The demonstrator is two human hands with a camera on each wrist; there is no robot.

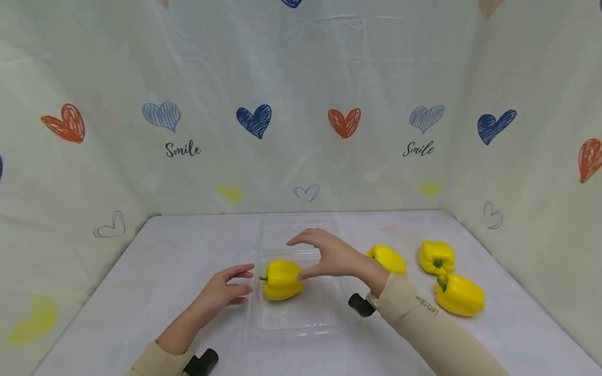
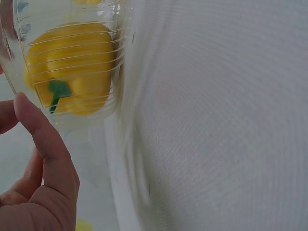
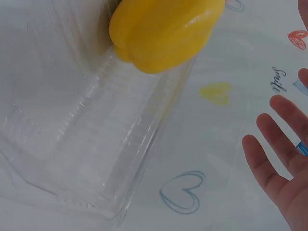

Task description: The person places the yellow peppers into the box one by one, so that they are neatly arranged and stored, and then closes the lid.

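A yellow bell pepper (image 1: 282,280) with a green stem lies on its side in the left part of a clear plastic container (image 1: 320,310), its stem toward the left wall. My left hand (image 1: 220,292) is at that wall, fingers loosely bent, fingertips right at the edge; in the left wrist view the pepper (image 2: 72,62) shows through the ribbed plastic. Over the container's right side is my right hand (image 1: 331,255), thumb and fingers spread apart. Its thumb overlaps the pepper's right end in the head view. The right wrist view shows the fingers (image 3: 262,163) apart and holding nothing.
Several more yellow bell peppers lie on the white table to the right: one (image 1: 388,259) partly behind my right wrist, another (image 1: 436,256) farther back, one (image 1: 460,295) nearer. The container's clear lid (image 1: 282,230) lies folded back. A heart-printed curtain (image 1: 301,162) encloses the table.
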